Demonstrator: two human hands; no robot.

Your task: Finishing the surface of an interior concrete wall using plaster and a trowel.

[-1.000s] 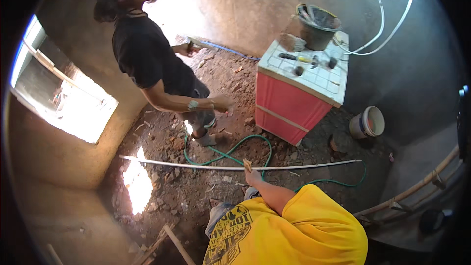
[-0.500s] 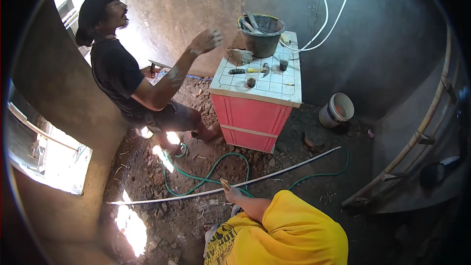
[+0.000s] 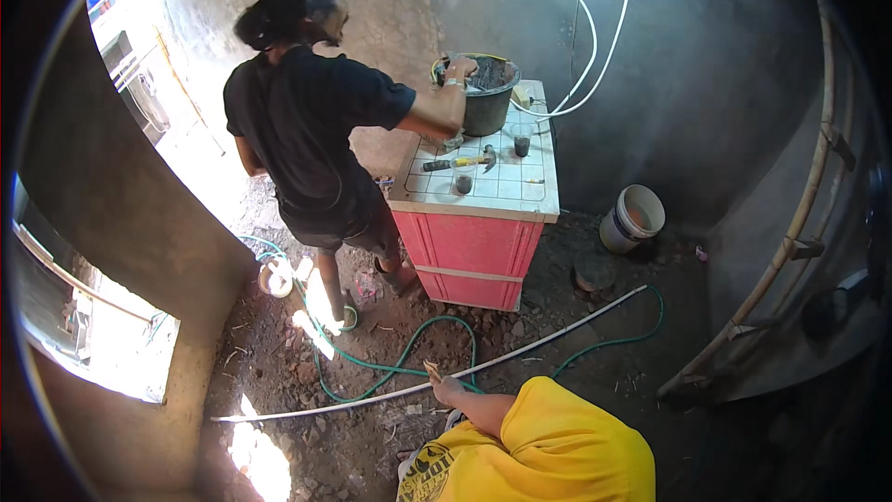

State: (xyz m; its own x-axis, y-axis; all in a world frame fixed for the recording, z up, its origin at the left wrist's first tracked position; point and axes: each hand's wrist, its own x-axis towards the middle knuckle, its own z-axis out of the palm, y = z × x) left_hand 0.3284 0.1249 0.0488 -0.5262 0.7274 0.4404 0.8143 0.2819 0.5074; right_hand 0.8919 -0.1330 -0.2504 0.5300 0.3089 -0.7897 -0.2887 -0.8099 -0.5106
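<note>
My right hand [image 3: 448, 391] reaches out low in front of my yellow shirt [image 3: 576, 451]. Between its closed fingers is a small, flat tan piece [image 3: 432, 371], too small to name. Beneath that hand a white pipe [image 3: 372, 400] and a green hose [image 3: 404, 358] lie on the rubble floor. My left hand is out of sight. At a pink cabinet [image 3: 465, 256] with a tiled top, a co-worker [image 3: 316, 139] has one hand at a black bucket [image 3: 488, 116]; what that hand grips is unclear. A claw hammer [image 3: 474, 164] and two small cups [image 3: 463, 184] are on the tiles.
A white bucket [image 3: 613, 231] stands right of the cabinet. Bamboo poles fixed like a ladder [image 3: 797, 214] lean along the right wall. White cable [image 3: 595, 65] hangs behind the cabinet. Near the co-worker's feet sits another pale bucket [image 3: 275, 276]. Bright openings break the left wall.
The co-worker has stepped right toward the cabinet and brought a raised hand down to the black bucket. My view has shifted slightly; my right hand still holds the tan piece.
</note>
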